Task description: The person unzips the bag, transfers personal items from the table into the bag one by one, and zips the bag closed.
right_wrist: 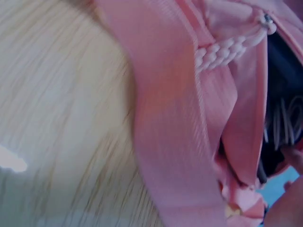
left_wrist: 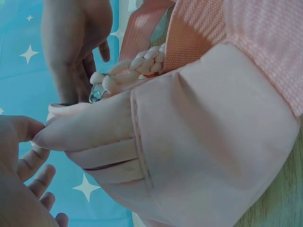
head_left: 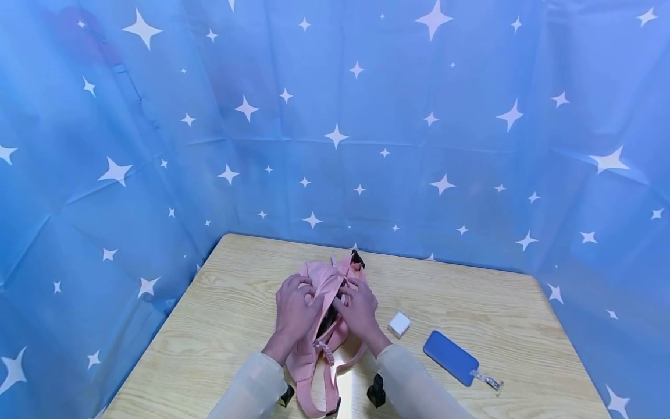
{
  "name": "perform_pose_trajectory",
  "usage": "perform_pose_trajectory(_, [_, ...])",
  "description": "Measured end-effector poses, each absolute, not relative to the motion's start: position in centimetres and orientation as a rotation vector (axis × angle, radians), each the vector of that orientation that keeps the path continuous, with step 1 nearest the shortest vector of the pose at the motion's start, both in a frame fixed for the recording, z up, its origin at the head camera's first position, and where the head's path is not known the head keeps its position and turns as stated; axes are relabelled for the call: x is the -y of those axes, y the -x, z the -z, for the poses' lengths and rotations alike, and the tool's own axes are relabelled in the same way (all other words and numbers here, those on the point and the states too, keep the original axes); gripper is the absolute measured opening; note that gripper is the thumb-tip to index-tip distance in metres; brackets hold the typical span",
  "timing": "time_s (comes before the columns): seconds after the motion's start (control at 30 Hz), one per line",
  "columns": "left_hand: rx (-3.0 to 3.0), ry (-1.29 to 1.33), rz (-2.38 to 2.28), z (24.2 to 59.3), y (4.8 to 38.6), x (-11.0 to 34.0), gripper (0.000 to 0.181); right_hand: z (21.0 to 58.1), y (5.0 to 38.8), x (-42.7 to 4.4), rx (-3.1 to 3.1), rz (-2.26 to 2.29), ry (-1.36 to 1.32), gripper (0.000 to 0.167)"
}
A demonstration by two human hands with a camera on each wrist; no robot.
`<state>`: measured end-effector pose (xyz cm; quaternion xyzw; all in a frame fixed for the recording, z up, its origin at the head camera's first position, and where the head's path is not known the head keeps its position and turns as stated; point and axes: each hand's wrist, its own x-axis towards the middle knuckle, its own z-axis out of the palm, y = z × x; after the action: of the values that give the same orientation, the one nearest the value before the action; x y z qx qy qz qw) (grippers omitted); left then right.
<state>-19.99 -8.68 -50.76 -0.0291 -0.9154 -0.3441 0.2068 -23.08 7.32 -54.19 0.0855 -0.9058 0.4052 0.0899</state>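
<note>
pink bag [head_left: 300, 364] lies lower centre in the head view, left hand [head_left: 295, 308] and right hand [head_left: 360, 311] on it. left wrist view: left hand pinches its edge, far left, other fingers loose. right wrist view: right hand, lower right, grip i can't tell.

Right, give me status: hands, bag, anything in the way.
Left hand pinching edge of pink bag; right hand at its opening. Bag open, pale cable inside. White block, blue slab lie right, clear of bag.

The wooden table [head_left: 230, 314] bears a bag [head_left: 317, 270] reaching close to its far edge; towards the right edge lie a white block [head_left: 399, 325], then a blue slab [head_left: 449, 356].
</note>
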Motion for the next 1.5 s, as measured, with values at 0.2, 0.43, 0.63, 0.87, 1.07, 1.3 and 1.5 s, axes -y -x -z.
perform_pose_trajectory(0.2, [2.552,0.083,0.951,50.7,19.7,8.6,0.019,53.9,23.2,-6.5,2.737,-1.115,-0.111,0.022])
perform_pose_trajectory(0.43, [2.553,0.07,0.946,50.9,19.7,8.7,0.02,54.0,23.5,-6.1,2.753,-1.03,-0.104,0.015])
perform_pose_trajectory(0.63, [2.544,0.057,0.929,51.0,19.7,9.0,0.019,54.4,23.4,-6.8,2.77,-1.006,-0.255,0.024])
perform_pose_trajectory(0.87, [2.556,0.037,0.918,51.1,19.6,9.2,0.02,54.2,23.3,-7.4,2.752,-1.103,-0.302,0.025])
perform_pose_trajectory(1.07, [2.569,0.022,0.91,51.2,19.6,9.3,0.02,54.0,23.1,-7.6,2.759,-1.12,-0.298,0.022])
perform_pose_trajectory(1.3, [2.568,0.009,0.911,51.3,19.5,9.4,0.022,53.5,23.3,-9.3,2.739,-1.064,-0.288,0.019])
perform_pose_trajectory(1.5, [2.572,0.006,0.923,51.2,19.4,9.3,0.021,52.5,23.5,-12.3,2.748,-1.013,-0.247,0.021])
